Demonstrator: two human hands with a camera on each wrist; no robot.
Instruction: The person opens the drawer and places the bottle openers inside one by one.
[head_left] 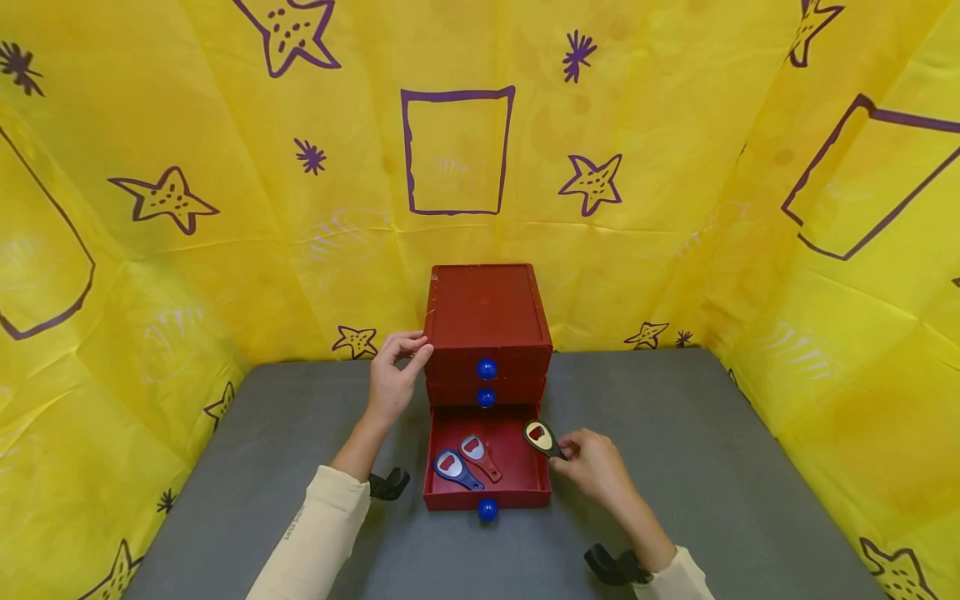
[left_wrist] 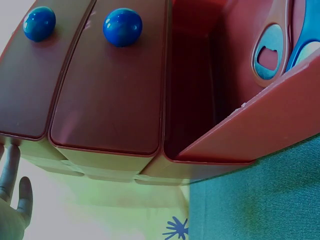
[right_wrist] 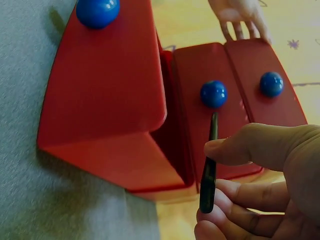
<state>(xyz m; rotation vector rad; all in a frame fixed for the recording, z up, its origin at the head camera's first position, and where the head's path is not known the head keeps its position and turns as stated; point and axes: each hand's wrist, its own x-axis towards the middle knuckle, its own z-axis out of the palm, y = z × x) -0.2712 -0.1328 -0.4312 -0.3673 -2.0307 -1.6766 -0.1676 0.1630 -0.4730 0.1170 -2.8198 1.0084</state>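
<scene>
A small red chest of drawers stands on the table with its bottom drawer pulled out. In that drawer lie a blue bottle opener and a red bottle opener, side by side. My right hand pinches a black bottle opener by its handle, over the drawer's right edge; the right wrist view shows it edge-on between thumb and fingers. At the chest's upper left side, my left hand touches the casing with extended fingertips.
Two upper drawers are closed, each with a blue knob; another blue knob sits on the open drawer's front. The grey table spreads around the chest. Yellow cloth with purple drawings hangs behind and at both sides.
</scene>
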